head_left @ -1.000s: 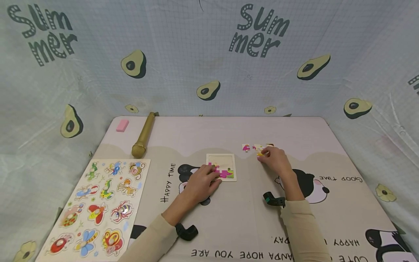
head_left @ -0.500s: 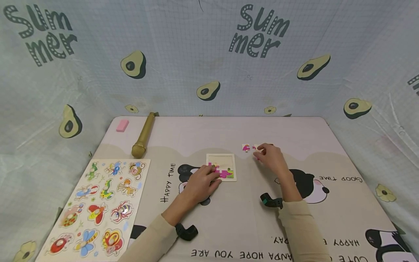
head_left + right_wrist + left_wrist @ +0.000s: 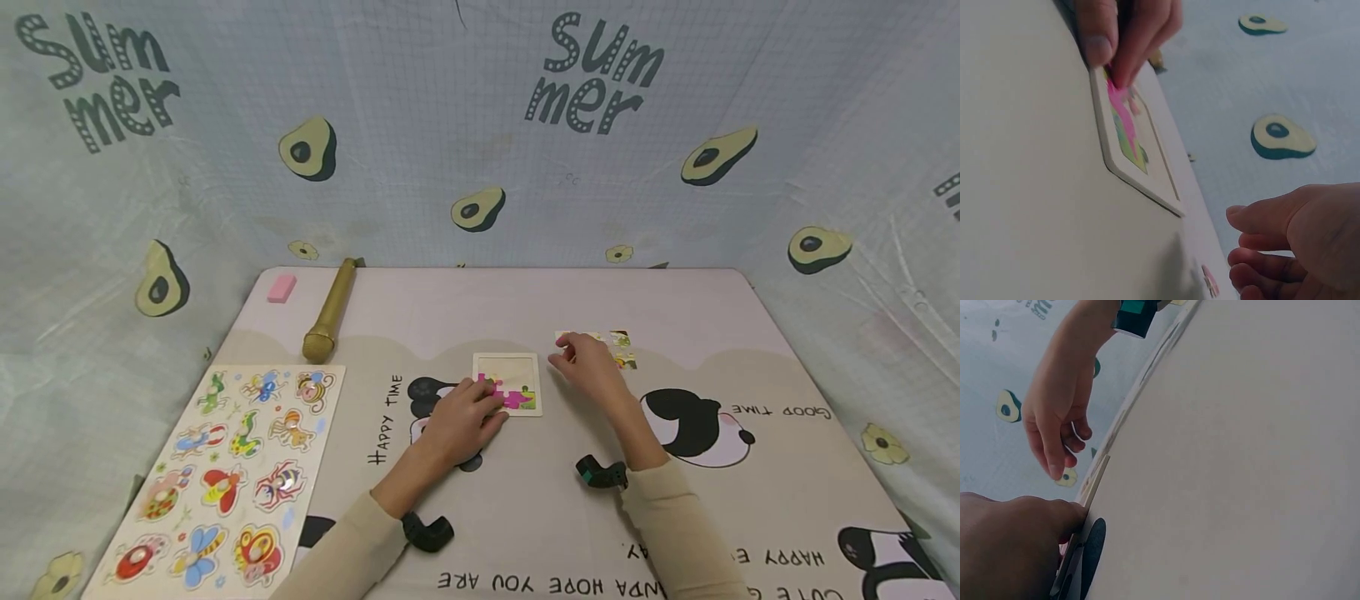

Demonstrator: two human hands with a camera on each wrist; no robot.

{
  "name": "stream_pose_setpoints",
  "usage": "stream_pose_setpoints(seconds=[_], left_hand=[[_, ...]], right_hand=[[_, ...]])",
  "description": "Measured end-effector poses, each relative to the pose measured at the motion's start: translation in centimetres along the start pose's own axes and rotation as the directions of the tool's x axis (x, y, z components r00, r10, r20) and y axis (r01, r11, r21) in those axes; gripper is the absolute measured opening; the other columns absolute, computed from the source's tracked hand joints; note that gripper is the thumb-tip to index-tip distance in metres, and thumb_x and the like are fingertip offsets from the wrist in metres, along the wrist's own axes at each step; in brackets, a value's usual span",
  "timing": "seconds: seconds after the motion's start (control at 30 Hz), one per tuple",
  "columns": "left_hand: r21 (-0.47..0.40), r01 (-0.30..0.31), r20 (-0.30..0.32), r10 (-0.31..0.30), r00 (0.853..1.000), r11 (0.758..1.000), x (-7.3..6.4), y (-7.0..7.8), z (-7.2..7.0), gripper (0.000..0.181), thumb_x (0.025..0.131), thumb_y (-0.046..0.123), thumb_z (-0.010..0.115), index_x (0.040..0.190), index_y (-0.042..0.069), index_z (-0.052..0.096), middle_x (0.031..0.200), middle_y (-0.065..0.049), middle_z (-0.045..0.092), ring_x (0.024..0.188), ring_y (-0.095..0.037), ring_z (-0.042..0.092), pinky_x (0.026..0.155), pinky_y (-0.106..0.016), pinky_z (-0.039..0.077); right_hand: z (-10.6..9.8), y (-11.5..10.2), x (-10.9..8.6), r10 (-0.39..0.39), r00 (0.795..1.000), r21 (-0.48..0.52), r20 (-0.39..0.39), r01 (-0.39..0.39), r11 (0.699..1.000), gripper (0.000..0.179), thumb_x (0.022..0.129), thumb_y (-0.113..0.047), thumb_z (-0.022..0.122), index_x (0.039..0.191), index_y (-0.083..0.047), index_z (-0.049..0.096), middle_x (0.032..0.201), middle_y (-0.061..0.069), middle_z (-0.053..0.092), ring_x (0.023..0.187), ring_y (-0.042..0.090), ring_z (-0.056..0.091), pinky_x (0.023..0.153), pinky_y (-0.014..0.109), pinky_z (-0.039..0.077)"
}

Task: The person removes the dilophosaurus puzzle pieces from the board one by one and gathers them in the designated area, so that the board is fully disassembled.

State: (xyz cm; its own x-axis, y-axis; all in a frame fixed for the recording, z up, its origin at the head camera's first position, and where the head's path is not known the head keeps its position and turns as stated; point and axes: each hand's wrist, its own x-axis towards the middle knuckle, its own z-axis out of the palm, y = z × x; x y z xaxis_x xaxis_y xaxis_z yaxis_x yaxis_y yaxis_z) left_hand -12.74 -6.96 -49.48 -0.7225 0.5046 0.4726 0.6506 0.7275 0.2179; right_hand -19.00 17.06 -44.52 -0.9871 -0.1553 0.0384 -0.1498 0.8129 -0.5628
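We see square, pale wooden puzzle tray [image 3: 517, 369] lying flat, bare towards twelve o'clock; pink-and-green interlocked jigsaw pieces [image 3: 517, 398] line its six o'clock side. We see loose multicoloured jigsaw pieces [image 3: 620, 338] towards tray's two o'clock.

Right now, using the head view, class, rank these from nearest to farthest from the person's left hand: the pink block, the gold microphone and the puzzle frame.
1. Puzzle frame: nearest, touched by the left hand.
2. Gold microphone: apart, to the hand's left and farther back.
3. Pink block: farthest, beyond the microphone near the table's back-left corner.
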Motion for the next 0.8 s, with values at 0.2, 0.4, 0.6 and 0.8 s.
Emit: stream_pose_setpoints(seconds=[0.2, 0.4, 0.6, 0.8], left_hand=[[0.027, -0.008, -0.020, 0.009, 1.000, 1.000, 0.2, 0.2, -0.1, 0.021, 0.090, 0.029, 0.075, 0.103, 0.013, 0.079, 0.103, -0.003, 0.071, 0.090, -0.017, 0.062, 0.077, -0.027, 0.057], [0.042, -0.005, -0.026, 0.006, 1.000, 0.999, 0.3, 0.2, -0.2, 0.018, 0.090, 0.030, 0.075, 0.093, 0.012, 0.078, 0.098, -0.002, 0.068, 0.088, -0.016, 0.063, 0.077, -0.028, 0.057], [0.068, -0.016, -0.018, 0.018, 1.000, 0.998, 0.1, 0.4, -0.2, 0.018, 0.089, 0.030, 0.076, 0.086, 0.012, 0.075, 0.087, -0.001, 0.061, 0.077, -0.014, 0.058, 0.067, -0.026, 0.054], [0.095, -0.042, -0.042, 0.046, 0.998, 0.995, 0.0, 0.4, -0.4, 0.017, 0.088, 0.028, 0.076, 0.087, 0.012, 0.076, 0.086, -0.001, 0.061, 0.074, -0.013, 0.058, 0.064, -0.027, 0.054]], right_hand=[[0.9, -1.0, 0.0, -0.043, 0.999, 0.021, 0.002, 0.043, 0.999, 0.033, 0.093, -0.019, 0.070, 0.117, 0.004, 0.067, 0.087, 0.011, 0.063, 0.079, 0.021, 0.055, 0.069, 0.029, 0.045], [2.0, -1.9, -0.1, -0.085, 0.996, 0.046, 0.012, 0.085, 0.995, 0.033, 0.092, -0.019, 0.071, 0.117, 0.003, 0.068, 0.085, 0.009, 0.063, 0.076, 0.018, 0.054, 0.068, 0.027, 0.046], [2.8, -2.6, -0.6, -0.081, 0.995, 0.070, 0.049, 0.077, 0.995, 0.034, 0.093, -0.021, 0.071, 0.118, 0.001, 0.067, 0.087, 0.007, 0.061, 0.078, 0.017, 0.052, 0.069, 0.027, 0.045], [3.3, -3.4, -0.4, -0.091, 0.994, 0.050, 0.058, 0.088, 0.995, 0.033, 0.093, -0.022, 0.072, 0.118, -0.001, 0.068, 0.087, 0.006, 0.060, 0.079, 0.016, 0.052, 0.071, 0.027, 0.047]])
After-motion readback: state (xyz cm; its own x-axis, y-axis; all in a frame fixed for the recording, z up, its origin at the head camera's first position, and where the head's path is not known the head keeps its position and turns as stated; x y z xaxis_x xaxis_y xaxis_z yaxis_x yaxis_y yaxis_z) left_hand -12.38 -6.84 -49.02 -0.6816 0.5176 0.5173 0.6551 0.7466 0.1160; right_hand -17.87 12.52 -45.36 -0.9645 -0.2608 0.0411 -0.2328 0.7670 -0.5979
